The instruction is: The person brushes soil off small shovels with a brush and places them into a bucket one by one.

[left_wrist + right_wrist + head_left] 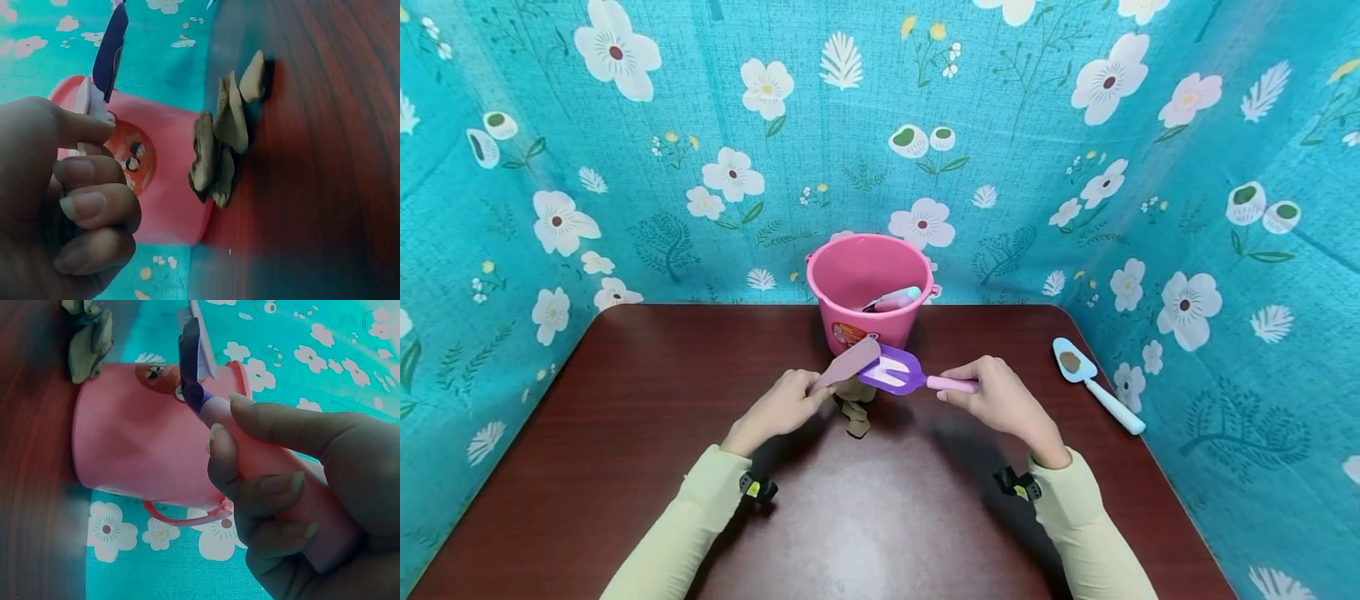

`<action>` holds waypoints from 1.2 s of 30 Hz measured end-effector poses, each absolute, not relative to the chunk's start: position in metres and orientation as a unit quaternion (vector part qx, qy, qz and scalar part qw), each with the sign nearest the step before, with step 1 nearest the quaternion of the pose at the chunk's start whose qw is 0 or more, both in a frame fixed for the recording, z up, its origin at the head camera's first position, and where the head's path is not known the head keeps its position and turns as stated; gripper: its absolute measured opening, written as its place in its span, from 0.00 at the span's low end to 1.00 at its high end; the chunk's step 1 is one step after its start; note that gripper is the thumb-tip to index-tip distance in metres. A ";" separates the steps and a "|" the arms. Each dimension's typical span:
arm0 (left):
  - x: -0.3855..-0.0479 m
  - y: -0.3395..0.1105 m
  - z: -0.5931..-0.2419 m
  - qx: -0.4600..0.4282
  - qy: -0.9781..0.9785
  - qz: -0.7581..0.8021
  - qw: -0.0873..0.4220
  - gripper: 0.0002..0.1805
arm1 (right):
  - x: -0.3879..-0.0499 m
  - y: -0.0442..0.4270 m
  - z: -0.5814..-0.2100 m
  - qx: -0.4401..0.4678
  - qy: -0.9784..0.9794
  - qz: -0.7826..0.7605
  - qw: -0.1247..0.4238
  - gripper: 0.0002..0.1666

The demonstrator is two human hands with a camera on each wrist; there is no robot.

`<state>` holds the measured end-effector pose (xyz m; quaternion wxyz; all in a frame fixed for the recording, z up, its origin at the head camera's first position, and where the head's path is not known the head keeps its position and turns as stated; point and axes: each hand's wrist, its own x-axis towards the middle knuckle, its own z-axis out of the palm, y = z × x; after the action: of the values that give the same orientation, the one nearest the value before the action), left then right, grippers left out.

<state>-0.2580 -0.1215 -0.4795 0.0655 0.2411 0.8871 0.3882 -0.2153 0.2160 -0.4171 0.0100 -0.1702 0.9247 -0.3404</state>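
Observation:
In the head view my left hand [778, 406] grips a flat mauve piece [850, 362] of unclear kind. Its far end overlaps the tip of a purple toy trowel [895, 371] with whitish areas on its blade. The trowel's pink handle [269, 456] lies in my right hand [312, 481], fingers curled round it and thumb along the top. Both tools are held above the table, in front of a pink bucket [871, 267]. Below them, brown clay-like pieces [231, 119] lie on the table by the bucket; the head view partly hides them.
Inside the bucket leans a tool with a pink and mint handle [898, 298]. At the right table edge lies a light blue trowel [1108, 400] with a brown lump [1070, 362] on its blade. Flowered blue cloth [700, 125] hangs behind the dark red table [625, 400].

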 end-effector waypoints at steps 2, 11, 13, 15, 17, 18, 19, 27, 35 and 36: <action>-0.255 -0.119 -0.479 0.248 0.873 0.412 0.082 0.15 | -0.215 0.214 -0.419 -0.172 0.921 -0.350 0.015 0.20; -0.244 -0.097 -0.480 0.311 0.863 0.382 0.116 0.18 | -0.212 0.200 -0.420 -0.195 0.918 -0.345 0.016 0.18; -0.245 -0.097 -0.481 0.298 0.876 0.366 0.104 0.17 | -0.210 0.199 -0.418 -0.195 0.922 -0.333 0.013 0.18; -0.247 -0.100 -0.482 0.280 0.885 0.358 0.097 0.16 | -0.209 0.199 -0.417 -0.193 0.925 -0.326 0.012 0.18; -0.250 -0.105 -0.482 0.262 0.894 0.352 0.093 0.16 | -0.207 0.200 -0.417 -0.190 0.928 -0.322 0.011 0.18; -0.251 -0.108 -0.483 0.256 0.898 0.347 0.089 0.16 | -0.207 0.201 -0.416 -0.188 0.928 -0.320 0.010 0.17; -0.253 -0.111 -0.484 0.250 0.901 0.344 0.087 0.16 | -0.207 0.202 -0.417 -0.186 0.929 -0.320 0.009 0.17; -0.254 -0.126 -0.482 0.248 0.902 0.346 0.074 0.16 | -0.207 0.206 -0.422 -0.175 0.931 -0.320 0.009 0.18; -0.239 -0.101 -0.484 0.326 0.850 0.394 0.127 0.19 | -0.207 0.198 -0.419 -0.190 0.927 -0.323 0.000 0.18; -0.239 -0.100 -0.486 0.323 0.856 0.385 0.121 0.19 | -0.207 0.198 -0.419 -0.190 0.928 -0.321 0.000 0.18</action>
<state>-0.2387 -0.0997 -0.4857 0.1209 0.3227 0.8563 0.3847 -0.2065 0.1980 -0.4186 -0.0002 -0.1900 0.9279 -0.3208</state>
